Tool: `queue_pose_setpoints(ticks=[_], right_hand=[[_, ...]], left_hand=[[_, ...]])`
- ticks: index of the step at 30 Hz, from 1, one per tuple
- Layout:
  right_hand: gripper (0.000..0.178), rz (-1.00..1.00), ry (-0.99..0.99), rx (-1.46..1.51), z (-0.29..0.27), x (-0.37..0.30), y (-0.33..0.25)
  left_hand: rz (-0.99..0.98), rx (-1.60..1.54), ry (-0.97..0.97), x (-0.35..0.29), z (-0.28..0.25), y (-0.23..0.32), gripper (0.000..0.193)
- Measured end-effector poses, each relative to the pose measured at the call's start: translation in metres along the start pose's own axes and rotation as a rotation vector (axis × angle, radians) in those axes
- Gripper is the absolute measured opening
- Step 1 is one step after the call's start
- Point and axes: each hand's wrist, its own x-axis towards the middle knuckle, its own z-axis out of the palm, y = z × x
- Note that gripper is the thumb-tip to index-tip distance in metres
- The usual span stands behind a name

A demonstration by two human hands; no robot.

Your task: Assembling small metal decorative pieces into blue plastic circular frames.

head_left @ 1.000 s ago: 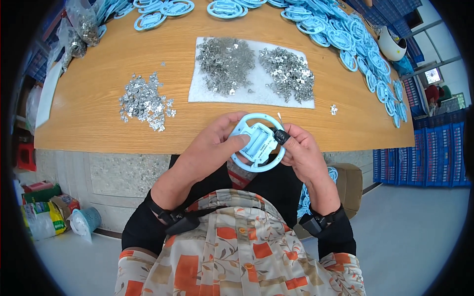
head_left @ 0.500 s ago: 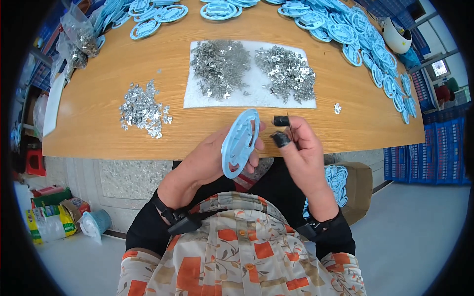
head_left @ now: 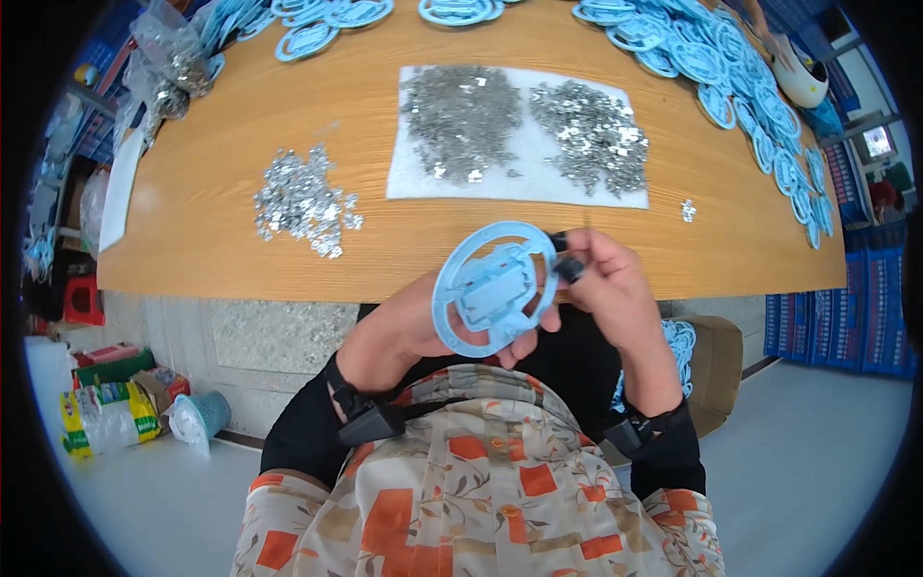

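Observation:
My left hand (head_left: 409,313) is closed on a light-blue oval plastic part (head_left: 498,291), with a ring-shaped rim and a raised rectangular frame in its middle. Its face is tilted up toward me, just off the table's front edge. My right hand (head_left: 615,288) is at the part's right rim, thumb and forefinger pinched together, both tips wrapped in black. A thin, dark, metal-looking tool (head_left: 588,223) sticks up from these fingers; its kind is not clear. Whatever lies at the fingertips is hidden.
A white foam sheet (head_left: 396,183) bears two heaps of small metal pieces. Another metal heap (head_left: 303,202) lies left, a tiny cluster (head_left: 687,211) right. Blue parts (head_left: 702,58) pile along the far and right edges. A cardboard box (head_left: 716,370) with blue parts stands below right.
The blue part has turned from nearly edge-on to face up toward me. My right hand has come up against its right rim. The whole view has shifted slightly.

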Motion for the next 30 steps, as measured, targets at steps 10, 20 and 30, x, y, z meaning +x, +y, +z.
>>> queue_pose_setpoints(ticks=[10, 20, 30], right_hand=[[0.019, -0.232, 0.244, -0.508, -0.017, 0.019, -0.003], [0.021, -0.338, 0.271, -0.930, 0.010, 0.070, -0.008], [0.018, -0.514, 0.163, -1.154, 0.011, 0.097, 0.000]], left_hand=[[0.103, 0.119, 0.116, -0.042, -0.006, 0.015, 0.048], [0.267, 0.259, 0.282, -0.058, -0.009, 0.024, 0.043], [0.347, 0.476, 0.440, -0.043, 0.000, 0.030, 0.041]])
